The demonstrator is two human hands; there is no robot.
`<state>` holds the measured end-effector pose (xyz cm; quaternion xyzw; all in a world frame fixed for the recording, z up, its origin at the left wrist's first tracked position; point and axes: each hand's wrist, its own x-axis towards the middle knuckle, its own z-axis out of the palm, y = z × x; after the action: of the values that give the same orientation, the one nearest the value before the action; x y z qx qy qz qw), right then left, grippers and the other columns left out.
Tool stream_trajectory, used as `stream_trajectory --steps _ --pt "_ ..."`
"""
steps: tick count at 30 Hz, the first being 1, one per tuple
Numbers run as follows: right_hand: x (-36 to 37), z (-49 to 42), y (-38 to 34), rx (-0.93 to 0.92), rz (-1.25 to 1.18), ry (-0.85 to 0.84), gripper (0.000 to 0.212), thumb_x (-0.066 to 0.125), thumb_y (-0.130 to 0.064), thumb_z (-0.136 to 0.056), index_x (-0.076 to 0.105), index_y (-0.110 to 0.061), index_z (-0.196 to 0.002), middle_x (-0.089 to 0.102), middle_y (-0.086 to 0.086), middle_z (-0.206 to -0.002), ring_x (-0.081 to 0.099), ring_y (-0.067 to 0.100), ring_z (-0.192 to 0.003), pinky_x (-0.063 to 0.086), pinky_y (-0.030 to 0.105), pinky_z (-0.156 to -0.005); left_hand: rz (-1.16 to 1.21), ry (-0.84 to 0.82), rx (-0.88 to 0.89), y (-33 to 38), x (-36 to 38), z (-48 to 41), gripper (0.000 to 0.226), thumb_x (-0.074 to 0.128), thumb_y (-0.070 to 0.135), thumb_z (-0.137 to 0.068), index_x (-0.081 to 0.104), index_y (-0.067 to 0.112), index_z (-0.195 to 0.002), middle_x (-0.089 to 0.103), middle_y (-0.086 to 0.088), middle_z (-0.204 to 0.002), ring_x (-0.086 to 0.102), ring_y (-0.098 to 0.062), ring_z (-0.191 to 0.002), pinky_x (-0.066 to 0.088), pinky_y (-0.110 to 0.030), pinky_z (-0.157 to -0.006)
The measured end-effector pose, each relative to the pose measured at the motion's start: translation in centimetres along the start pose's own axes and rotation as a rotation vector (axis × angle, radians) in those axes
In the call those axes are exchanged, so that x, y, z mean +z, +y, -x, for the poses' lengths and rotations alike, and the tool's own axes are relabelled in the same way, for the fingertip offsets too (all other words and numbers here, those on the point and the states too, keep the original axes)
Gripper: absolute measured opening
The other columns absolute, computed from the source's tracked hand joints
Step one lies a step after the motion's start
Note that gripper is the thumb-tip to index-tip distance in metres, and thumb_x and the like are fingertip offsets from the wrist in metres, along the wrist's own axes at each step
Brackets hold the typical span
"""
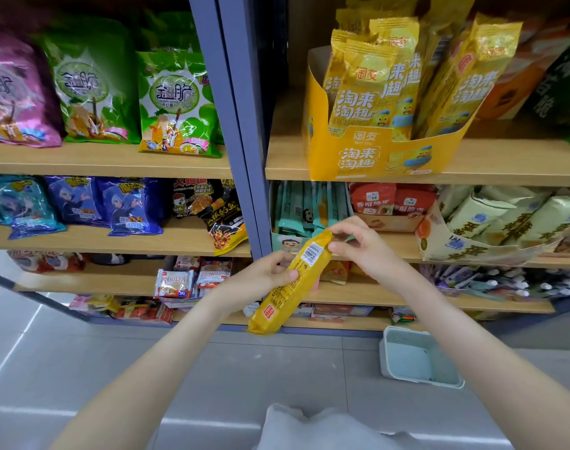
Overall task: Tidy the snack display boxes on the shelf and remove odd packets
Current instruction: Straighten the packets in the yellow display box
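**Yellow packet held two-handed in front of the shelves**

Person stands facing the snack shelves, both arms out. Long yellow packet (278,303) is in the air in front of the lower shelves, not touching any box. Its long axis runs on a slant: lower end down-left toward the floor (82,368), upper end up-right, just in front of the teal display box (286,243). The barcode and print side faces the person.

Left hand (260,276) grips the packet around its middle, fingers curled behind it and thumb pressed across the front. Right hand (364,245) pinches the upper end between thumb and fingertips, the other fingers loosely bent.

Yellow display box (374,154) sits one shelf (504,164) up, on the right. It holds matching yellow packets standing upright, some leaning right. A pale basket (420,355) stands on the floor below the person's right forearm.
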<state>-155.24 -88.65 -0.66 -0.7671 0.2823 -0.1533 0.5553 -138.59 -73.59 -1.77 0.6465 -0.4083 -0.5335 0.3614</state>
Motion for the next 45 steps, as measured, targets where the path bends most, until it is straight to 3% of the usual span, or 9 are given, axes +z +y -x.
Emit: stream_trajectory --steps 4,7,10,16,21,31,34,40,45 --pt "0.4 -0.1 -0.2 0.033 -0.005 0.115 0.019 0.061 -0.007 -0.092 0.059 -0.017 -0.077 0.054 0.003 -0.083 0.053 0.013 -0.076 0.05 0.03 -0.074 0.045 0.0 -0.002 0.3 0.4 0.5 0.016 0.045 0.032 -0.101 0.054 0.021 -0.108 0.067 0.011 -0.09 0.065 0.004 -0.076 0.049 -0.015 -0.067" --pt "0.6 -0.3 -0.1 0.104 -0.041 0.196 0.015 0.061 -0.008 -0.093 0.06 -0.015 -0.08 0.055 0.003 -0.075 0.055 0.012 -0.064 0.053 0.034 -0.068 -0.149 0.042 0.037 0.1 0.8 0.6 0.049 0.061 0.054 -0.086 0.046 0.027 -0.125 0.06 0.014 -0.113 0.059 -0.004 -0.104 0.046 -0.019 -0.084" --pt "0.7 -0.3 -0.4 0.119 -0.118 0.19 0.009 0.061 -0.01 -0.093 0.06 -0.018 -0.097 0.058 0.006 -0.076 0.057 0.013 -0.062 0.051 0.023 -0.06 -0.294 0.204 0.083 -0.4 1.4 0.3 0.059 0.074 0.047 -0.08 0.035 0.029 -0.12 0.055 0.013 -0.107 0.056 -0.003 -0.092 0.041 -0.017 -0.073" --pt "0.1 0.4 -0.7 0.004 -0.055 -0.057 0.014 0.064 -0.012 -0.091 0.066 -0.025 -0.097 0.065 -0.004 -0.091 0.061 0.009 -0.085 0.053 0.023 -0.076 -0.148 0.17 0.071 -2.2 0.9 -0.1 0.017 0.068 0.034 -0.089 0.057 0.035 -0.103 0.068 0.014 -0.103 0.066 -0.005 -0.096 0.052 -0.022 -0.08" --pt "0.0 0.6 -0.5 -0.012 0.01 -0.05 0.016 0.069 -0.013 -0.087 0.068 -0.028 -0.093 0.07 -0.006 -0.098 0.062 0.008 -0.087 0.054 0.037 -0.088 -0.068 0.096 0.054 -2.4 0.6 0.2 0.017 0.063 0.029 -0.092 0.063 0.034 -0.109 0.067 0.013 -0.112 0.06 -0.002 -0.108 0.048 -0.025 -0.094" --pt "0.0 1.9 -0.7 -0.023 -0.101 -0.114 0.025 0.058 -0.002 -0.092 0.066 -0.024 -0.102 0.064 0.005 -0.109 0.059 0.008 -0.097 0.05 0.023 -0.086 0.036 -0.033 0.016 -1.8 0.5 1.4 0.031 0.058 0.045 -0.082 0.067 0.028 -0.107 0.073 0.011 -0.099 0.068 -0.008 -0.098 0.052 -0.023 -0.086" --pt "-0.1 2.0 -0.9 -0.051 0.023 -0.104 0.027 0.061 -0.003 -0.09 0.065 -0.029 -0.096 0.052 -0.003 -0.103 0.052 -0.006 -0.091 0.046 0.019 -0.085 0.057 -0.061 0.014 -1.8 0.5 1.9 0.029 0.056 0.043 -0.084 0.067 0.029 -0.107 0.074 0.012 -0.1 0.068 -0.007 -0.099 0.052 -0.021 -0.083" --pt "1.6 1.4 -1.3 -0.021 0.03 0.084 0.018 0.064 -0.006 -0.089 0.059 -0.016 -0.075 0.047 -0.004 -0.09 0.049 0.009 -0.086 0.04 0.025 -0.08 0.053 -0.096 -0.015 -1.2 0.8 2.2 0.018 0.051 0.024 -0.098 0.062 0.019 -0.111 0.07 0.01 -0.099 0.067 -0.001 -0.091 0.05 -0.015 -0.077" --pt "4.1 1.4 -2.0 -0.022 -0.01 0.128 0.03 0.065 -0.033 -0.089 0.054 -0.026 -0.116 0.052 -0.01 -0.116 0.052 -0.001 -0.106 0.045 0.028 -0.094 0.102 0.036 0.008 -2.0 0.5 2.5 0.023 0.056 0.03 -0.094 0.06 0.02 -0.114 0.071 0.002 -0.106 0.068 -0.009 -0.098 0.055 -0.029 -0.087"
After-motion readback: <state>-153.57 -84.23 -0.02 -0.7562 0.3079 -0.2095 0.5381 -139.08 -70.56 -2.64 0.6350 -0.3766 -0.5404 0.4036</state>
